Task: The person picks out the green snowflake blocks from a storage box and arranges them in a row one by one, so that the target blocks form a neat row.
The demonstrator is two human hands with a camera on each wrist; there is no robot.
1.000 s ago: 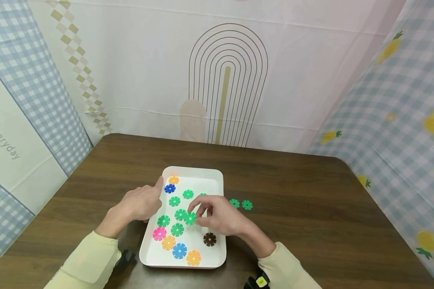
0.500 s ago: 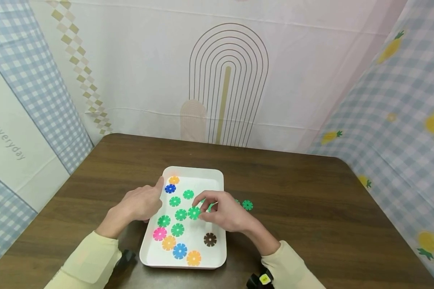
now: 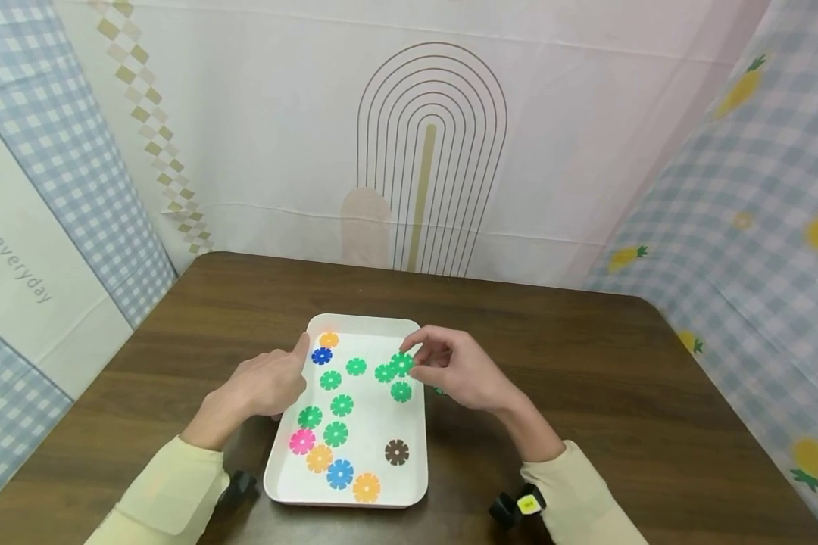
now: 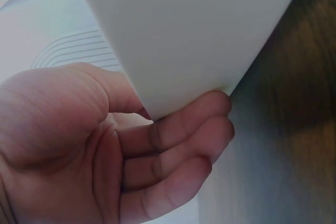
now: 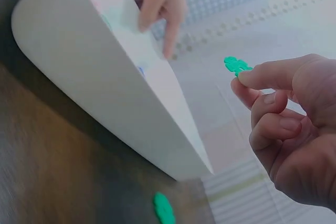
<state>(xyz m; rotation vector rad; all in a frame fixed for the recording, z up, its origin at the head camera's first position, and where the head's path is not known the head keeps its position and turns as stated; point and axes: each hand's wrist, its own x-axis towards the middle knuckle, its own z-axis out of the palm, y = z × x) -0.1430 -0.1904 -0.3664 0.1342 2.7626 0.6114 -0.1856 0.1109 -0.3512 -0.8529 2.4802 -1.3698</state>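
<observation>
A white tray (image 3: 354,496) with flat, notched, flower-shaped plastic discs stands on the table. My left hand (image 3: 266,384) grips its left wall; in the left wrist view the curled fingers (image 4: 178,187) press the wall's outside, and the thumb goes over the rim. Between thumb and index finger, my right hand (image 3: 466,371) pinches a green disc (image 3: 402,364). In the right wrist view this green disc (image 5: 236,65) is held above the tray's right rim. Two more green discs, a left one (image 3: 385,372) and a lower one (image 3: 401,391), lie just under it.
Several other green discs, a pink disc (image 3: 303,441), a dark blue disc (image 3: 322,356) and a brown disc (image 3: 397,452) lie in the tray. Right of the tray, a green disc (image 5: 164,208) lies on the brown table (image 3: 552,363). Patterned cloth (image 3: 279,136) hangs behind.
My right hand has moved from the tray's middle up and right to its right rim, carrying the pinched green disc. The left hand has stayed on the left wall.
</observation>
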